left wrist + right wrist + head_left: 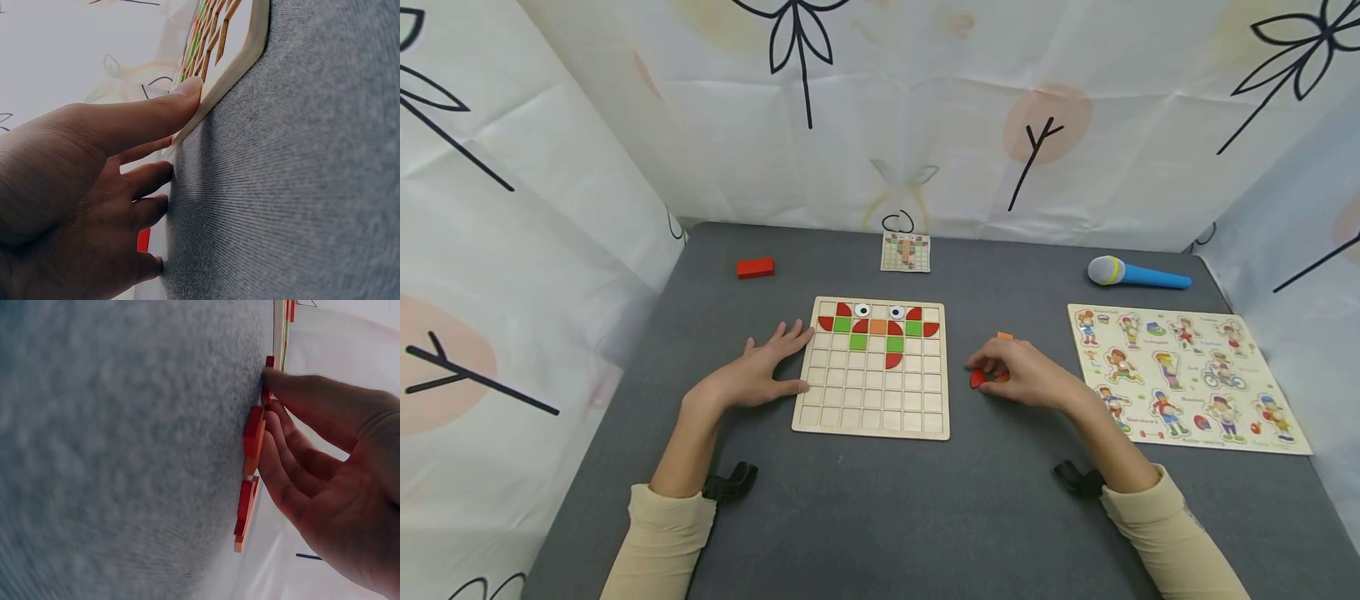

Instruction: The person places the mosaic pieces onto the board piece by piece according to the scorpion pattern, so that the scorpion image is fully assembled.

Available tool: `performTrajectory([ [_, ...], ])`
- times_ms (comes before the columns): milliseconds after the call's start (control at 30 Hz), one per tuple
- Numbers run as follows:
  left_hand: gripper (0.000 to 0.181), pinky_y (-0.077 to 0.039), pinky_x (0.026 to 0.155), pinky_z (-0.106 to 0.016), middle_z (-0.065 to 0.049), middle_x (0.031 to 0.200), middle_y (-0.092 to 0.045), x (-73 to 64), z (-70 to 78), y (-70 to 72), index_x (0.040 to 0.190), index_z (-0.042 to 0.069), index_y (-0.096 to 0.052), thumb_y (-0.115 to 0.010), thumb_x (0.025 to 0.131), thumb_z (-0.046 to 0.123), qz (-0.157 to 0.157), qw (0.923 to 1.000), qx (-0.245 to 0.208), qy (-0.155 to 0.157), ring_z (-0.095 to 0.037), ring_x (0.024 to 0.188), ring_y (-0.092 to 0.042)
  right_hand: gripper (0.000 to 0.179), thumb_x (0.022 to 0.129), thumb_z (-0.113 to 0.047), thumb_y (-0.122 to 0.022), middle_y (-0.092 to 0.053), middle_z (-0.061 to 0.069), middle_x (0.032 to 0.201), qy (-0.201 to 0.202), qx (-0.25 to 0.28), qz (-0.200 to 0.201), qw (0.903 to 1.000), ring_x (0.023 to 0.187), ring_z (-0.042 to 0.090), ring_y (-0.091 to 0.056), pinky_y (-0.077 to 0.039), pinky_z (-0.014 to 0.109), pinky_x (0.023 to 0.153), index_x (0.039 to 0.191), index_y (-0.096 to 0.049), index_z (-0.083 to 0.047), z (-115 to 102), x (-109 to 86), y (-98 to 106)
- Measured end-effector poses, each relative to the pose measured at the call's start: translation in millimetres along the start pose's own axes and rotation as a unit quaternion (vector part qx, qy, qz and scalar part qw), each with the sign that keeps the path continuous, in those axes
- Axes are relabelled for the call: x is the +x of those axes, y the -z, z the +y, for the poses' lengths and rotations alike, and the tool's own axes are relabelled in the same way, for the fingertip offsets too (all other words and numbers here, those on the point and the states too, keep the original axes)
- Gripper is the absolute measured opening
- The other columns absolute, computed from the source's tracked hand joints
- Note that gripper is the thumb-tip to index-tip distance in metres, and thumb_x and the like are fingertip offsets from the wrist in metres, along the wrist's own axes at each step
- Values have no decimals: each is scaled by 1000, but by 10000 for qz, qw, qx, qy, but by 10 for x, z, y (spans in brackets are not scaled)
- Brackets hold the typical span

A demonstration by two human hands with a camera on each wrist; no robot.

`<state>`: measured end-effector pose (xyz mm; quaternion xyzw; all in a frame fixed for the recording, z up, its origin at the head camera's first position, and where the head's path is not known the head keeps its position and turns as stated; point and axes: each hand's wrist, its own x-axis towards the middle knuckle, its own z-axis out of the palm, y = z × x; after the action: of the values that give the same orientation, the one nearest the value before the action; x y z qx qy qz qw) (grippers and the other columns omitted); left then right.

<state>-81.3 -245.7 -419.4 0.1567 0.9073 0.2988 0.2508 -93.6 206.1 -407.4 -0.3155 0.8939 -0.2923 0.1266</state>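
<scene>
A wooden grid board (842, 402) lies on the table, its upper rows filled with red quarter-round, green and orange tiles and two eye pieces. My left hand (748, 372) rests at the board's left edge, fingers spread, with the thumb (181, 94) touching the rim. To the right of the board, my right hand (1028, 377) pinches a red quarter-round tile (977, 378) between thumb and fingers, close over the table. More red tiles (253, 431) and orange tiles (252, 464) lie by those fingers, mostly hidden by the hand in the head view.
A small pattern card (906, 252) stands behind the board. Back left lies a red block (756, 267). On the right are a toy microphone (1142, 273) and a picture puzzle board (1195, 375), with my right forearm passing over its near corner. Patterned cloth walls (925, 108) enclose the table.
</scene>
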Motion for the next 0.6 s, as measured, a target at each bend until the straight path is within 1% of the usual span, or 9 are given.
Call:
performTrajectory([
  [233, 94, 6, 129, -81, -20, 184, -6, 6, 0, -3, 176, 16, -19, -76, 103, 34, 3, 10000, -27, -28, -46, 171, 3, 16, 91, -5, -85, -76, 4, 98, 158, -185, 20, 9997, 86, 18, -69, -59, 33, 77, 107, -81, -6, 55, 17, -1],
  [400, 95, 6, 129, -80, -19, 184, -6, 3, -1, -5, 176, 16, -19, -77, 102, 34, 8, 10000, -16, 8, -46, 171, 3, 13, 90, -7, -85, -75, 3, 92, 199, -373, 102, 9991, 81, 14, -68, -58, 28, 73, 103, -81, -7, 47, 42, -22],
  [533, 95, 6, 129, -80, -19, 184, -6, 2, 3, -4, 176, 17, -19, -77, 102, 35, 7, 10000, -11, 12, -45, 171, 3, 13, 91, -7, -84, -73, 1, 94, 193, -307, 200, 9991, 83, 13, -67, -57, 28, 74, 103, -82, -10, 16, 64, -34],
  [600, 95, 6, 129, -80, -19, 184, -6, 3, 2, -4, 176, 17, -19, -77, 102, 34, 4, 10000, -20, 5, -46, 171, 3, 14, 92, -6, -82, -74, 1, 96, 204, -183, 198, 9994, 85, 13, -68, -59, 29, 75, 105, -82, -11, -6, 82, -38],
])
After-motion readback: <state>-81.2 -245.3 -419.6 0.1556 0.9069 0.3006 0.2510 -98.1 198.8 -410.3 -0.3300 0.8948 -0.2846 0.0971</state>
